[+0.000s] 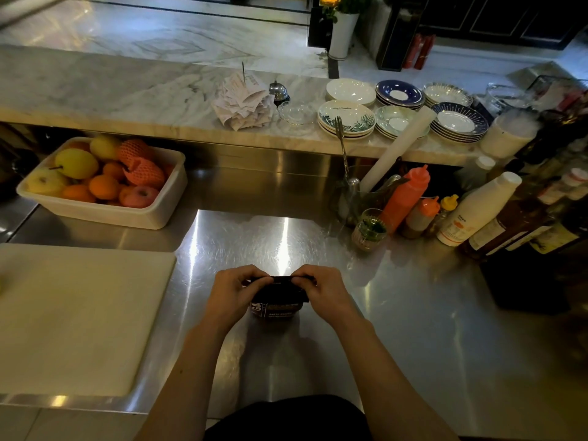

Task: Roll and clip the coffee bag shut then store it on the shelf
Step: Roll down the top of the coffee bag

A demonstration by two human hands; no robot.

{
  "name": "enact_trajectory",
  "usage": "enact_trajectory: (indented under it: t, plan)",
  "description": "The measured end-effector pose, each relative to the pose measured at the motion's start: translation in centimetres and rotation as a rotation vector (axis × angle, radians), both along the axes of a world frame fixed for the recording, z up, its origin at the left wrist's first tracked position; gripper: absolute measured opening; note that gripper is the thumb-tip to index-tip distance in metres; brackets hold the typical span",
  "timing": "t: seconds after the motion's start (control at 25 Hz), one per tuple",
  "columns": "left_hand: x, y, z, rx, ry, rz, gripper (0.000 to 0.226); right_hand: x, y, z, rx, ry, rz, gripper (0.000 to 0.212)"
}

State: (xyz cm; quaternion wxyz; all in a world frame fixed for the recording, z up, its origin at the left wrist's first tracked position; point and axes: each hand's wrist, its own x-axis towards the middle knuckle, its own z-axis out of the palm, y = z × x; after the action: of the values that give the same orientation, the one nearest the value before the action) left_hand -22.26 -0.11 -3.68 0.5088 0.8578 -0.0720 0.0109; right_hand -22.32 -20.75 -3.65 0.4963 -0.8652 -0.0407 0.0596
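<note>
Dark coffee bag [276, 300], pale label lettering, stands lower centre on steel counter [413, 329], top edge folded flat. Left hand [234, 289] and right hand [323, 289] both pinch that fold. White cutting board [76, 313] at left, fruit tub [105, 186] upper left.

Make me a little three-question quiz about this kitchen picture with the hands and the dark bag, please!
1. True or false: both hands pinch the top edge of the coffee bag.
2. What lies to the left of the bag? A) a white cutting board B) a sink C) a toaster
3. What does the white tub at the back left hold?

Key
1. True: the left hand and the right hand each grip the bag's top, and the bag stands on the steel counter.
2. A: the cutting board.
3. Fruit, including oranges and yellow and red apples.
</note>
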Motion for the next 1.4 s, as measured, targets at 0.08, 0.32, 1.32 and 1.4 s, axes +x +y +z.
enact_trajectory:
  t: [0.08,0.32,1.32,1.4]
  plan:
    - [0.0,0.1,0.0,-0.025,0.019,-0.019,0.02,-0.1,-0.1,0.0,0.003,-0.003,-0.004,0.015]
    - [0.0,0.7,0.0,-0.111,0.046,0.005,0.02,-0.2,-0.2,-0.4,0.006,-0.016,-0.018,0.015]
    - [-0.9,-0.8,-3.2,-0.139,0.061,0.182,0.016,-8.7,-12.3,-10.3,-0.689,0.393,-0.177,0.016]
    - [-0.9,-0.7,-3.2,-0.141,0.073,0.184,0.015,-8.5,-11.9,-10.3,-0.665,0.381,-0.219,0.015]
